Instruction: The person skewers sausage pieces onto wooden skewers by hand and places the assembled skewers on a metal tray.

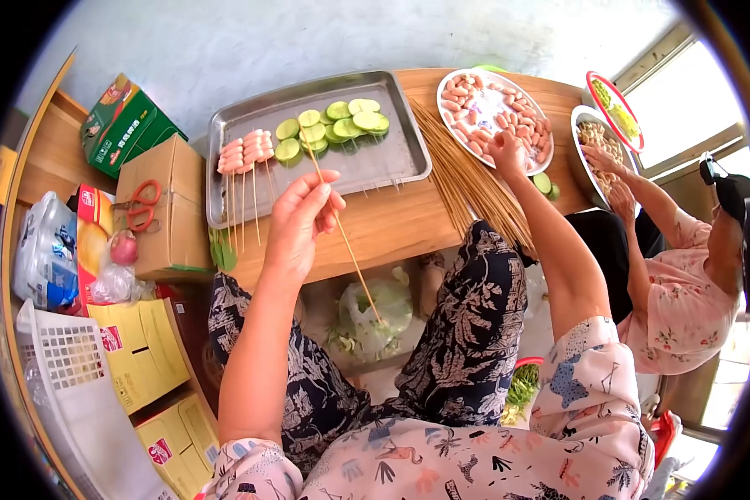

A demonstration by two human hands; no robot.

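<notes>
Printed shirt [425, 458], left hand [304, 212] pinching a skewer [357, 267], right hand [508, 154] bunched at sausages [523, 131] (hold unclear)

Bright daylight; window [690, 92], upper right, blown out to white. Soft sheen on metal tray [262, 108]. Hands [307, 215] sharp. Strong fisheye curvature; black vignette at corners.

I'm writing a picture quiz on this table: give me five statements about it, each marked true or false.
1. The left hand holds a thin stick. True.
2. The right hand is at the metal tray. False: it is at the white plate of pink pieces.
3. Green slices are on the metal tray. True.
4. The scissors lie on the white plate. False: they are by the cardboard box.
5. Loose sticks lie between tray and plate. True.
</notes>
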